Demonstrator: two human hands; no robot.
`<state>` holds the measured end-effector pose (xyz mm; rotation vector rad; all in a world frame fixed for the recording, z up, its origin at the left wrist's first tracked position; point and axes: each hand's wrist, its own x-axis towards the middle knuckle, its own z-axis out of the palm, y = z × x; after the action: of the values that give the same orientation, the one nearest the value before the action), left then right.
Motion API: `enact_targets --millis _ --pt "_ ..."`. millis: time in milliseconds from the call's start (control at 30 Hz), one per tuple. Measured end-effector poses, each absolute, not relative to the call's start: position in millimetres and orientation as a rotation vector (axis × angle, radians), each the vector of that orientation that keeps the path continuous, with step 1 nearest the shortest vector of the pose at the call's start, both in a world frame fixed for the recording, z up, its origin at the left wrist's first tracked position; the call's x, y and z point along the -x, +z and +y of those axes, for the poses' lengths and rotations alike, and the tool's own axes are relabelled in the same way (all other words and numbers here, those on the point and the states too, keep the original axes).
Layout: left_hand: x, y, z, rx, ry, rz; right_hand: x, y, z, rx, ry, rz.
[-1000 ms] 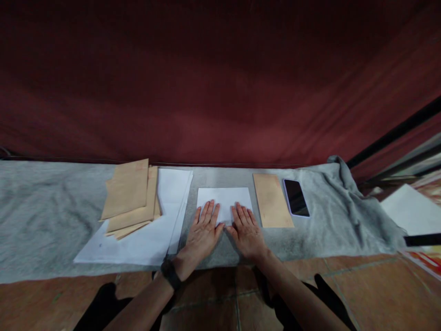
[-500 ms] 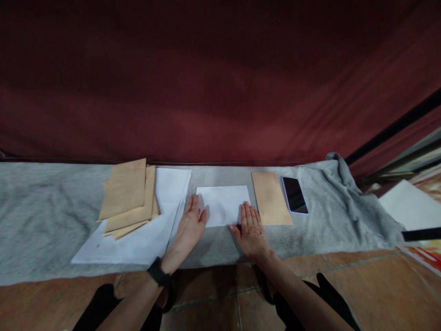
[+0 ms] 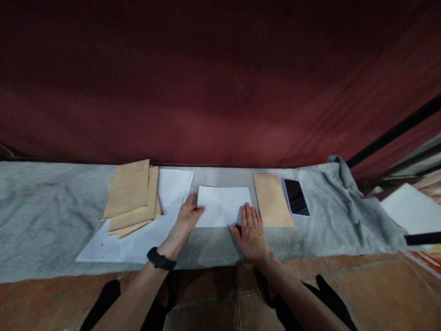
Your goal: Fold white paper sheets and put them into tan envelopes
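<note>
Paper [image 3: 222, 206] | flat | long axis left-right | right end beside lone envelope [image 3: 273, 200]

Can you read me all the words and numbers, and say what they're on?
There are no words or numbers I can read.
Brown envelope pile: faint reddish marks, too small.
Lone brown envelope: faint marks, too blurred.
Large white sheets: one tiny mark, unreadable.
Middle white paper: no writing visible.
Phone: dark screen, no text visible.
Red-and-yellow thing, far right: too blurred.
</note>
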<state>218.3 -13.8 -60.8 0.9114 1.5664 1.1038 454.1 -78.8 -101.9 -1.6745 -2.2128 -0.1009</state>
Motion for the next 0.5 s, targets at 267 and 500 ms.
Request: enact_targets --millis 267,500 --pt "-229 -29 -26 -0.744 1.107 1.375 -441 -77 -75 1.54 0.104 -2.341" --pt "-232 -11 -22 -0.631 1.066 1.104 -444 -52 -58 1.474 0.296 -2.199"
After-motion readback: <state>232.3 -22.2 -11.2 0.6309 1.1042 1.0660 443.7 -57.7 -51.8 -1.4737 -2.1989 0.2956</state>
